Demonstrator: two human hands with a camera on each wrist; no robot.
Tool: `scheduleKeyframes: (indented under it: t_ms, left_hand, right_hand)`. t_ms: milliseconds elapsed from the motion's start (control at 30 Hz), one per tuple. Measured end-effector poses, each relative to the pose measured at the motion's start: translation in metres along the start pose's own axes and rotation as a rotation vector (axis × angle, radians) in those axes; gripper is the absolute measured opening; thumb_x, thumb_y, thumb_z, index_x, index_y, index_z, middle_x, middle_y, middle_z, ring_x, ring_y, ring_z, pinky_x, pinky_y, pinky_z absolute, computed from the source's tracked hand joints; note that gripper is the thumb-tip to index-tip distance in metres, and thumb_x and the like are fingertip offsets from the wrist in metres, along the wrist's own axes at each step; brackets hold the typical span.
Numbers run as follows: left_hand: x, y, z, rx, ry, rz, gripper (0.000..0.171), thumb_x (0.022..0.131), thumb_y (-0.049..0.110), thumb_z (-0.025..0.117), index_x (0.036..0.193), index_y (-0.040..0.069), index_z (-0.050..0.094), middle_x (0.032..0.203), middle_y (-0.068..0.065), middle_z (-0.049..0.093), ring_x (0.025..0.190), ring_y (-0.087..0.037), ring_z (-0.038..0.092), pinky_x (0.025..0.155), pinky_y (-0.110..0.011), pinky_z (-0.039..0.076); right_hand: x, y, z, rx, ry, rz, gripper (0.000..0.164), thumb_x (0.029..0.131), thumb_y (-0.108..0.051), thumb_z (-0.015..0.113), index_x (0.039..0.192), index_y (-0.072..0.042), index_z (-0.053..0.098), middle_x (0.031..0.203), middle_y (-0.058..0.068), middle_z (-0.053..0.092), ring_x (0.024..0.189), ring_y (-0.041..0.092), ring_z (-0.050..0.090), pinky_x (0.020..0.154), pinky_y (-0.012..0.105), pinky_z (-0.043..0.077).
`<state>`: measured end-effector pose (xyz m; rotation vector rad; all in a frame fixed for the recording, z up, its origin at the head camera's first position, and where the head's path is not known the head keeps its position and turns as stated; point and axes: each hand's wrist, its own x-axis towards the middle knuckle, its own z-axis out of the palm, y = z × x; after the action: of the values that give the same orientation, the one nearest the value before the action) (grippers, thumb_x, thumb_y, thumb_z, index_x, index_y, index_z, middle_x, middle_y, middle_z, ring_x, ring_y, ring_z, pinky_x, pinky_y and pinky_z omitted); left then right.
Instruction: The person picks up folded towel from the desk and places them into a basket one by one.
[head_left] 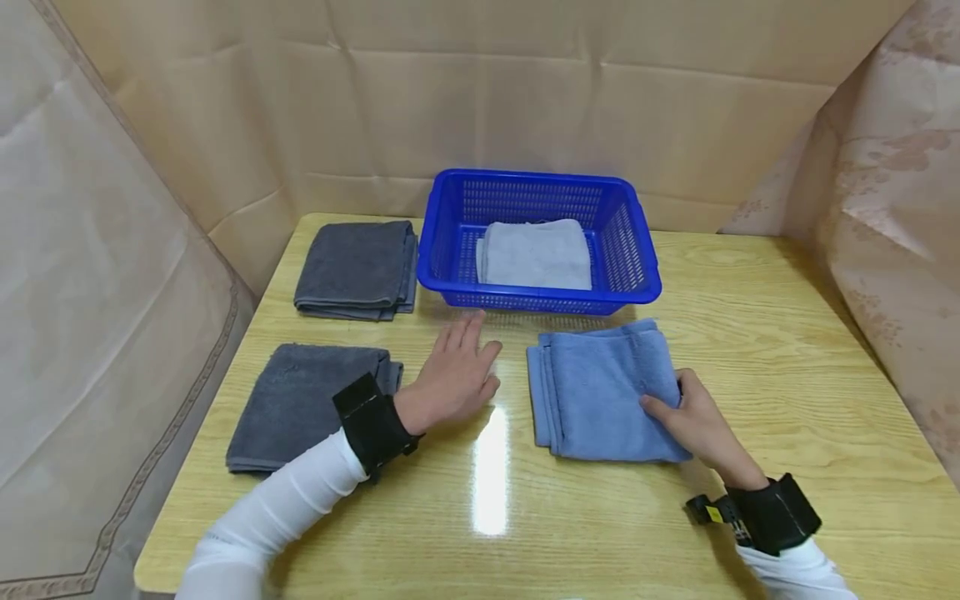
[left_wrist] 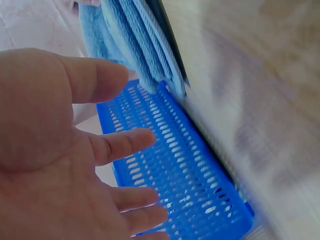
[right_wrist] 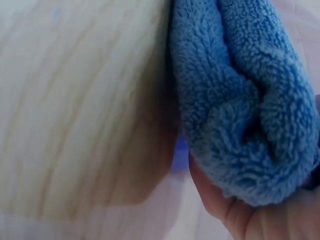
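A folded light-blue towel lies on the right half of the table, its right edge slightly raised. My right hand grips that edge, thumb on top and fingers beneath; the right wrist view shows the thick folded end of the towel close up. My left hand hovers over the table left of the towel, fingers spread and holding nothing. In the left wrist view its palm faces the camera. Just beyond the left fingertips stands a blue plastic basket with a folded pale grey-white towel inside.
Two folded dark grey towels lie on the left: one beside the basket, the other nearer, partly behind my left wrist. The wooden table ends at a beige cloth backdrop, with hanging cloth on both sides.
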<state>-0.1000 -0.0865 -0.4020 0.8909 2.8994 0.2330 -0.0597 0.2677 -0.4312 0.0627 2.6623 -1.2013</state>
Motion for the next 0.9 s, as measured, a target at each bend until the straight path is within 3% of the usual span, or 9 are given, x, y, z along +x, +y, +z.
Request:
scheduleKeyframes:
  t_ms: [233,400,567,900]
  left_hand:
    - [0.0,0.011,0.009,-0.058,-0.08,0.033,0.052,0.106,0.03,0.054,0.149,0.004,0.044,0.151,-0.032,0.039,0.141,-0.044,0.037,0.114,-0.053,0.033]
    - [0.001,0.019,0.016,-0.127,-0.094,0.028,0.057,0.105,0.031,0.054,0.151,0.001,0.038,0.146,-0.029,0.045,0.135,-0.043,0.044,0.109,-0.052,0.041]
    - [0.003,0.023,0.02,-0.142,-0.109,0.023,0.063,0.106,0.033,0.052,0.154,-0.001,0.033,0.146,-0.027,0.047,0.133,-0.041,0.047,0.107,-0.05,0.042]
    - [-0.001,0.027,0.027,-0.224,-0.168,-0.032,0.074,0.106,0.041,0.05,0.16,-0.001,0.022,0.154,-0.028,0.039,0.141,-0.042,0.039,0.113,-0.052,0.036]
  right_hand:
    - [0.002,-0.008,0.009,0.034,0.01,-0.04,0.05,0.1,-0.014,0.064,0.13,0.017,0.038,0.122,0.033,0.05,0.11,0.042,0.054,0.084,0.045,0.047]
    - [0.003,-0.015,0.015,0.082,-0.003,-0.057,0.047,0.1,-0.012,0.063,0.13,0.015,0.038,0.124,0.032,0.049,0.113,0.042,0.053,0.086,0.045,0.047]
    - [0.001,-0.019,0.022,0.133,-0.009,-0.069,0.045,0.101,-0.009,0.061,0.13,0.014,0.037,0.126,0.032,0.048,0.116,0.043,0.052,0.089,0.047,0.047]
    - [-0.007,-0.028,0.036,0.141,0.044,-0.098,0.037,0.1,-0.01,0.064,0.125,0.007,0.042,0.121,0.024,0.055,0.108,0.031,0.055,0.086,0.034,0.043]
